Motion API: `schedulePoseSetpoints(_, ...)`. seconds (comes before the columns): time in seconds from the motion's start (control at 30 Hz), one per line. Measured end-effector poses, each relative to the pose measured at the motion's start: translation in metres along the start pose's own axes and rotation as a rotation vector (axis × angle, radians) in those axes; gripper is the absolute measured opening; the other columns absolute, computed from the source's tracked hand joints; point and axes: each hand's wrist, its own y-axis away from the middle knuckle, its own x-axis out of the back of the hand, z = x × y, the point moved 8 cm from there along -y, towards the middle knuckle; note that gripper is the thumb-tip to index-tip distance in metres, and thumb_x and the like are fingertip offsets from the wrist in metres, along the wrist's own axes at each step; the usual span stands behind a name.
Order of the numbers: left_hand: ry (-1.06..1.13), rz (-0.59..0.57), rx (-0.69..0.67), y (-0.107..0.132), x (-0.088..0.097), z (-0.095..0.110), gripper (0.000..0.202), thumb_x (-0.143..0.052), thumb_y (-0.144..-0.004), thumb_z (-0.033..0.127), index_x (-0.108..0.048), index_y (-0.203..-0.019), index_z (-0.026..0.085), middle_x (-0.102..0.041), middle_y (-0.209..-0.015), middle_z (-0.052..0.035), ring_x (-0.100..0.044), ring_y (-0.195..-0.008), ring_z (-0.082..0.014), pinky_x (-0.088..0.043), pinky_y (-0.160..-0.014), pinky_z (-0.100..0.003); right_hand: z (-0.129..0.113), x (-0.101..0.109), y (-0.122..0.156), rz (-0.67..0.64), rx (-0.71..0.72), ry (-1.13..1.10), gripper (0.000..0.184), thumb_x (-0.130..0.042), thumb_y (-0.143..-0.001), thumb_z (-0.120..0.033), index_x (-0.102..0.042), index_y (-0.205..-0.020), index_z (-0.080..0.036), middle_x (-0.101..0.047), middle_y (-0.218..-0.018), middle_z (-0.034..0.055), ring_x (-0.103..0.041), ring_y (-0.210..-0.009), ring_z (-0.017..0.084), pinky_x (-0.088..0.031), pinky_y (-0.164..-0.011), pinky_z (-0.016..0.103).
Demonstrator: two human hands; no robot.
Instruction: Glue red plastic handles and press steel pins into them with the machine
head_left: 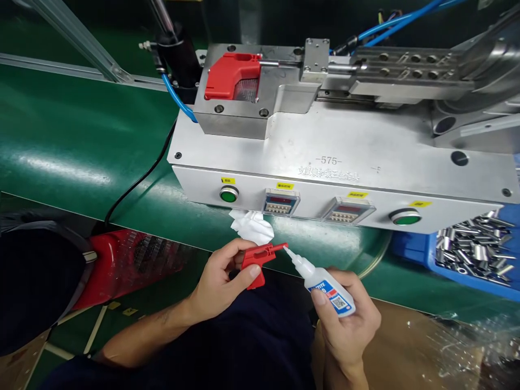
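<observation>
My left hand [221,281] pinches a small red plastic part [260,260] in front of my lap. My right hand [347,319] grips a white glue bottle [325,284] with a red and blue label. The bottle's nozzle tip touches the right end of the red part. Just behind the part lies a crumpled white tissue [252,225] on the green belt [60,146]. A second red part [231,76] sits in the steel fixture on top of the grey machine [345,157].
The machine front carries two green buttons [228,194] and two small counters [281,202]. A blue bin of metal sleeves [475,252] stands at the right. A red crate [130,262] sits low at the left. Blue air hoses [390,24] run behind.
</observation>
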Motion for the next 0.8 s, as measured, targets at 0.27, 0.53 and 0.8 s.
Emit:
schedulePoseSetpoints(0.27,-0.006,-0.005,-0.009,0.001,0.001,0.002,0.022,-0.074,-0.096,0.039,-0.07,-0.104,0.018,-0.07,-0.08,-0.001,-0.065,-0.067,-0.0127,-0.056,-0.064,-0.021,-0.005,0.001,0.0,0.011,0.019,0.029,0.02,-0.073,-0.091,-0.04,-0.068,-0.084,-0.022,-0.059,-0.061,-0.0028,-0.041,-0.044,0.01,-0.034,-0.041,0.026)
schedulePoseSetpoints(0.53,-0.019,-0.009,-0.007,0.005,0.001,0.002,0.025,-0.073,-0.096,0.041,-0.07,-0.104,0.018,-0.071,-0.083,-0.0019,-0.067,-0.069,-0.0139,-0.056,-0.064,-0.022,-0.005,0.002,0.004,0.0,0.015,0.029,0.024,-0.071,-0.093,-0.045,-0.069,-0.084,-0.023,-0.058,-0.061,-0.0026,-0.042,-0.044,0.011,-0.034,-0.041,0.026)
schedulePoseSetpoints(0.8,-0.032,0.034,0.007,0.003,0.003,0.003,0.03,-0.075,-0.094,0.047,-0.073,-0.104,0.018,-0.072,-0.083,-0.0034,-0.066,-0.068,-0.0149,-0.057,-0.064,-0.023,0.035,0.0,0.005,-0.076,-0.159,-0.267,0.031,-0.072,-0.091,-0.051,-0.069,-0.106,-0.024,-0.071,-0.092,0.0072,-0.068,-0.079,0.023,-0.056,-0.07,0.034)
